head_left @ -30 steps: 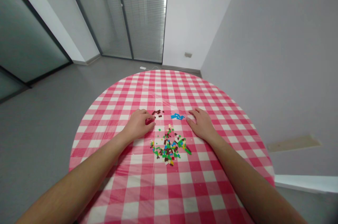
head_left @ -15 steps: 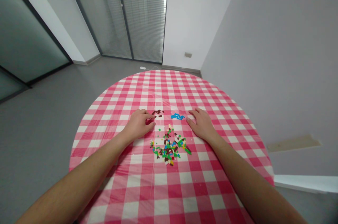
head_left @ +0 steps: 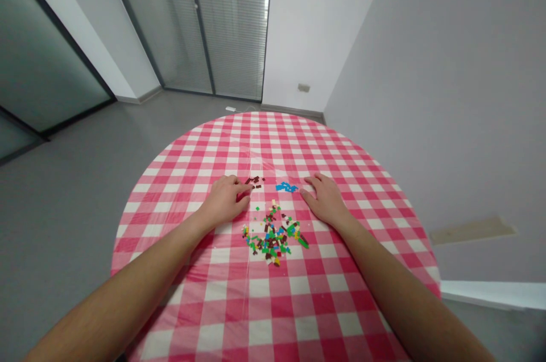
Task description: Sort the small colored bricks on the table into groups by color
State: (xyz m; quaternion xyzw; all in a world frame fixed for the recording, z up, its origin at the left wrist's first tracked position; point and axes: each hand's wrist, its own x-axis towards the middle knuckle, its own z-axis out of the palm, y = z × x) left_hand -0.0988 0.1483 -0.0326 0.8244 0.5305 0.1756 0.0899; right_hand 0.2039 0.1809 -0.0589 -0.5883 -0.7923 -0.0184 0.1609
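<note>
Small plastic bricks (head_left: 271,235) lie on a pink-and-white checked tablecloth (head_left: 179,180): a mixed heap (head_left: 271,239) of green, brown, blue and yellow, with a brown cluster (head_left: 255,182) and a blue cluster (head_left: 286,187) beyond it. Left hand (head_left: 222,201), half open and holding nothing visible, has fingers just beside the brown cluster. Right hand (head_left: 326,200), open and empty, rests near the blue cluster. Left fingers look slightly straighter than earlier; bricks look unchanged.

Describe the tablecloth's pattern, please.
The tablecloth has a pink-red and white gingham check, clearest in the head view.
</note>
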